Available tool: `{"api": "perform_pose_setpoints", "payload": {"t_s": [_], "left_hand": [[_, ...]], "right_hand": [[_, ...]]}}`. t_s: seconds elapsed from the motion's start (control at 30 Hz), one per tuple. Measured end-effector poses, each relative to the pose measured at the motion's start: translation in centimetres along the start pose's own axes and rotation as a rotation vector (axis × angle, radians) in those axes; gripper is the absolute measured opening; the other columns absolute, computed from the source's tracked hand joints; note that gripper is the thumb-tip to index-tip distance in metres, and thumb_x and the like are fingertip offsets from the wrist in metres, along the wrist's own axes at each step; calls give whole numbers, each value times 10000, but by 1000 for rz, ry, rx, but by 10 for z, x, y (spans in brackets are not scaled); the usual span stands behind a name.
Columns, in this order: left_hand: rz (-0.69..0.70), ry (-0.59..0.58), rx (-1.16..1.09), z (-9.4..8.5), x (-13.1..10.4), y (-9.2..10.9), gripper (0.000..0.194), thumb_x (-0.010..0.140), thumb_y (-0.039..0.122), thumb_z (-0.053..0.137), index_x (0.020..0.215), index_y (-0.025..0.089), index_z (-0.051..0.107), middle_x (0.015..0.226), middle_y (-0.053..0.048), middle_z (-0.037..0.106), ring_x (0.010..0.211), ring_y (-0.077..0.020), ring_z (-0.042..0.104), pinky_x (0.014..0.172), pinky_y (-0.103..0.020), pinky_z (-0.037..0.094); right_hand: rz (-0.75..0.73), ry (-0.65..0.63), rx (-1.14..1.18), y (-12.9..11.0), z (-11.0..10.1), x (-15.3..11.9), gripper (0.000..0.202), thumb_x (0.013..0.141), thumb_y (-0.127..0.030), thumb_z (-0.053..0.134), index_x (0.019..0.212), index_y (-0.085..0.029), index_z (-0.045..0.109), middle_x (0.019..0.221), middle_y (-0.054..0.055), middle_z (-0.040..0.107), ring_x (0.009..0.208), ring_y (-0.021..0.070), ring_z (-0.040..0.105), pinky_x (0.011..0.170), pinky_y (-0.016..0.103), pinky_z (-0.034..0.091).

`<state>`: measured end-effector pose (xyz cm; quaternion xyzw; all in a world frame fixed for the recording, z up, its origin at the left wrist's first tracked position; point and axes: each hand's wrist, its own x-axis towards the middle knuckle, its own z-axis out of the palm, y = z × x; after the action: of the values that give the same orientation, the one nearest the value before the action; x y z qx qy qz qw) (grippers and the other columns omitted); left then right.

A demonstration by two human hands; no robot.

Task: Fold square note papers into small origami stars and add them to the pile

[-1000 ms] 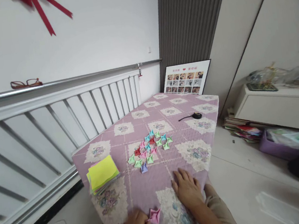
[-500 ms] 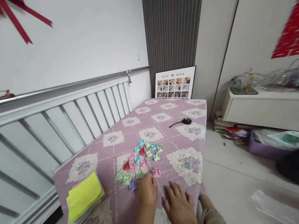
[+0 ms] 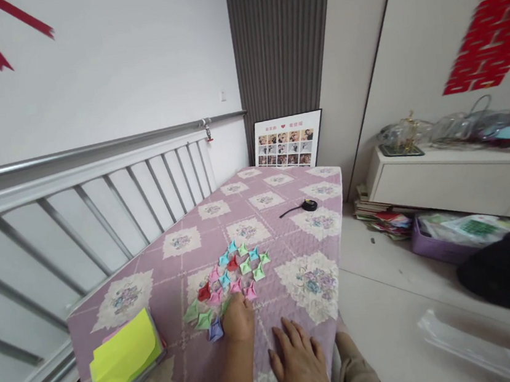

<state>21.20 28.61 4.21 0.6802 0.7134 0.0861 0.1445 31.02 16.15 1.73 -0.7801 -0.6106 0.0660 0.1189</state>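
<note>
A: Landmark for today: the yellow-topped paper stack (image 3: 125, 355), on the cloth-covered surface (image 3: 269, 310). Right and left as the person faces. Where's the pink folded paper (image 3: 249, 289)?

B: Right of the stack and farther out, at the near right edge of the cluster of folded papers (image 3: 231, 264). Four-pointed, roughly square; no long axis I can make out.

A: From the grip?

B: Just beyond the fingertip end of the left hand (image 3: 238, 318), slightly to its right. That's the relation to log. The left is clearly the nearer hand.

A: Its grip?

B: Fingers curled in, next to no gap showing. Whether they pinch a corner of the pink or only sit against it, can't tell; the hand's back hides it.

A: Pose?

B: Forearm reaching forward, back of the hand up. A violet folded paper (image 3: 215, 330) sits beside it, on the stack side; a green one (image 3: 226, 306) is partly covered.

A: And the right hand (image 3: 302, 365)?

B: Farther right of the stack, palm down, fingers spread on the cloth. Nothing visible in it.
</note>
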Motion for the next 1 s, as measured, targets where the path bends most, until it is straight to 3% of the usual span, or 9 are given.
{"api": "perform_pose_setpoints", "payload": {"t_s": [0.47, 0.6, 0.67, 0.73, 0.8, 0.93, 1.0], "left_hand": [[22, 18, -57, 2, -4, 2, 178, 922, 290, 442, 960, 203, 593, 916, -46, 689, 858, -172, 636, 702, -248, 380], [91, 47, -99, 7, -31, -19, 202, 915, 261, 420, 1000, 197, 592, 930, -49, 666, 916, -168, 608, 786, -242, 392], [194, 42, -146, 20, -54, -34, 226, 901, 272, 410, 960, 208, 618, 904, -60, 651, 913, -191, 596, 808, -271, 413], [269, -50, -168, 37, -77, -41, 210, 865, 320, 461, 950, 254, 642, 901, -63, 641, 907, -226, 590, 804, -327, 445], [264, -90, -181, 55, -94, -34, 218, 836, 367, 507, 999, 322, 646, 928, -67, 641, 946, -273, 580, 793, -402, 472], [321, -99, -197, 71, -104, 7, 344, 883, 442, 492, 1226, 440, 503, 1208, -53, 585, 1107, -286, 522, 873, -524, 458], [342, -99, -197, 68, -104, 22, 297, 874, 443, 467, 1088, 647, 501, 1122, 69, 626, 1143, -338, 525, 775, -581, 467]], "right_hand": [[8, -31, 25, 2, 0, -1, 437, 868, -409, 420, 1277, -310, 537, 1474, 25, 387, 1349, 287, 323, 1064, 515, 250], [12, -36, 32, 3, 0, 0, 435, 866, -419, 421, 1270, -313, 543, 1470, 19, 395, 1350, 283, 326, 1065, 508, 251], [15, -39, 38, 4, 1, 1, 435, 860, -420, 431, 1265, -313, 548, 1470, 17, 394, 1349, 286, 329, 1064, 507, 255], [16, -36, 45, 5, 2, 1, 433, 857, -418, 439, 1261, -313, 552, 1466, 19, 400, 1343, 288, 339, 1064, 502, 260], [12, -21, 50, 5, 3, 1, 427, 860, -419, 439, 1258, -316, 554, 1460, 20, 411, 1340, 287, 344, 1065, 494, 261], [8, 12, 47, 5, 1, -1, 413, 863, -424, 435, 1244, -323, 559, 1444, 22, 434, 1338, 283, 345, 1066, 488, 256], [7, 24, 45, 3, -1, -2, 406, 863, -422, 433, 1233, -318, 567, 1434, 27, 446, 1334, 282, 350, 1063, 484, 259]]}}
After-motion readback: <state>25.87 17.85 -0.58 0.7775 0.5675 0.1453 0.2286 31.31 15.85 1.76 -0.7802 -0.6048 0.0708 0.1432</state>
